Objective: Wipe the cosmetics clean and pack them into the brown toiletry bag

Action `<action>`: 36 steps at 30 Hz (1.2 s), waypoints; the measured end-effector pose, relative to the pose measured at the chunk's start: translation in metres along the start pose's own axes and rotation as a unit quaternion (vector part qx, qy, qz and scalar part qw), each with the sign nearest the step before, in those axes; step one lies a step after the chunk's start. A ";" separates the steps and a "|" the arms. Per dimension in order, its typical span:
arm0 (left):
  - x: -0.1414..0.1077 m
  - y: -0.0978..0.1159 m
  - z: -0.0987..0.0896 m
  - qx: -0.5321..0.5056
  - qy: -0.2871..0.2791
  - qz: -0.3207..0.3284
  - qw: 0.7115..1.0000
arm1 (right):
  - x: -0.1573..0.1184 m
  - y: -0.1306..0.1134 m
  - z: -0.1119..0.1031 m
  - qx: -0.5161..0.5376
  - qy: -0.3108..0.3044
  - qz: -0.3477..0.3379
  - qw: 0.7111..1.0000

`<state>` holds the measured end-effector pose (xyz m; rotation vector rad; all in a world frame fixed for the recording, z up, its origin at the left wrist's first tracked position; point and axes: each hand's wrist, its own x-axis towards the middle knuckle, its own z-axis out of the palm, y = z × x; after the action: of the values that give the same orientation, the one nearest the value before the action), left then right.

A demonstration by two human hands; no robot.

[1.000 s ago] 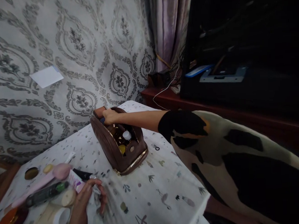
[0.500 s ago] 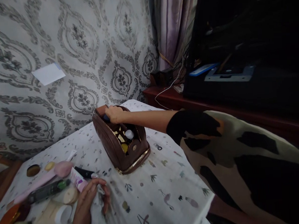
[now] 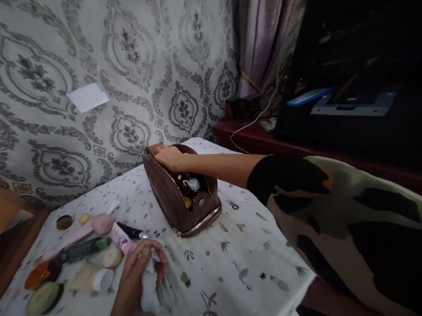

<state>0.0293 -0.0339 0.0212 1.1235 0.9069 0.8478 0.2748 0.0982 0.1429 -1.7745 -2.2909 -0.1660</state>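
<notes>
A brown bag stands unzipped on the patterned tablecloth. My right hand reaches into its far end; the fingertips are hidden inside, and so is anything they hold. Near the bag's open front lies a white-capped item. My left hand rests on the cloth with fingers curled around something whitish that I cannot make out. Just beyond it lie a pink-and-white tube and a black tube.
To the left lie a pink brush, a dark green bottle, a beige tube, an orange-lidded jar and a green round container. Behind is a patterned wall; a dark red cabinet with a cable stands at the right.
The view has shifted left, so things appear farther right. My right hand is a little deeper in the bag, and the dark blue item beside it is now hidden.
</notes>
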 end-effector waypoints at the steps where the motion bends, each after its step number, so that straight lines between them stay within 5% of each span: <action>1: 0.001 -0.001 -0.001 0.002 -0.008 0.000 1.000 | 0.001 0.001 -0.002 0.009 0.005 0.007 1.000; 9: 0.002 -0.001 -0.005 0.009 -0.053 0.016 0.998 | -0.007 -0.009 -0.036 0.123 0.154 0.073 0.978; 11: 0.001 0.001 -0.004 0.008 -0.053 0.017 0.998 | -0.027 -0.024 -0.040 0.273 0.242 0.043 0.930; 14: 0.001 0.003 -0.004 0.011 -0.047 0.019 0.999 | -0.068 -0.055 -0.032 0.384 0.281 -0.063 0.877; 20: 0.006 0.005 -0.011 0.041 0.010 0.115 0.992 | -0.133 -0.114 0.027 0.447 0.160 -0.168 0.864; 29: 0.012 0.014 -0.030 0.075 0.111 0.186 0.973 | -0.120 -0.156 0.107 0.670 0.077 0.077 0.735; 36: 0.009 0.021 -0.035 0.123 0.118 0.204 0.964 | -0.125 -0.159 0.126 0.670 0.030 0.088 0.737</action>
<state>-0.0008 -0.0083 0.0338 1.4783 1.0138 1.2505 0.1359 -0.0298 -0.0019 -1.0412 -1.3369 1.1373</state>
